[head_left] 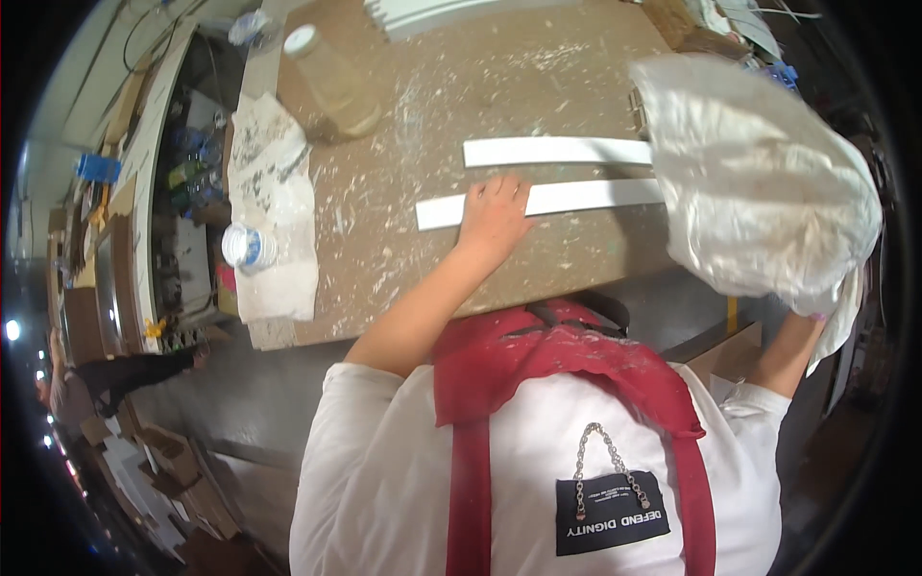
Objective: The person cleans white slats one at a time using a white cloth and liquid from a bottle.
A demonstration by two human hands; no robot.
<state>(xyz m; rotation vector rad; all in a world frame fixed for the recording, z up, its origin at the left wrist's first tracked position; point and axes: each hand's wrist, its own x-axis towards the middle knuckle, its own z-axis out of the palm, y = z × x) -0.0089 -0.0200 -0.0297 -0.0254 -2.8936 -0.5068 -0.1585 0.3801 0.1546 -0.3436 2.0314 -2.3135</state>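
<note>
The nearer white strip [600, 195], slim, smooth and square-cut at its left end, lies on the brown table [403, 259], its right end hidden behind a crumpled sheet. The left hand [496, 213] is laid across it near that left end, fingers outstretched over the strip rather than clenched. Just beyond, apart and roughly parallel, runs the farther white strip [552, 151], equally flat. The pale, silvery sheet [764, 182] balloons in soft creases over the table's right side; it covers most of the right hand [815, 317], so I cannot tell how those fingers are set. The tabletop is scuffed and flecked with white. Toward its left stand a clear, white-capped bottle [341, 91] and, on a grey-smeared, wrinkled whitish covering [279, 206], a round white plastic tub [248, 247].
</note>
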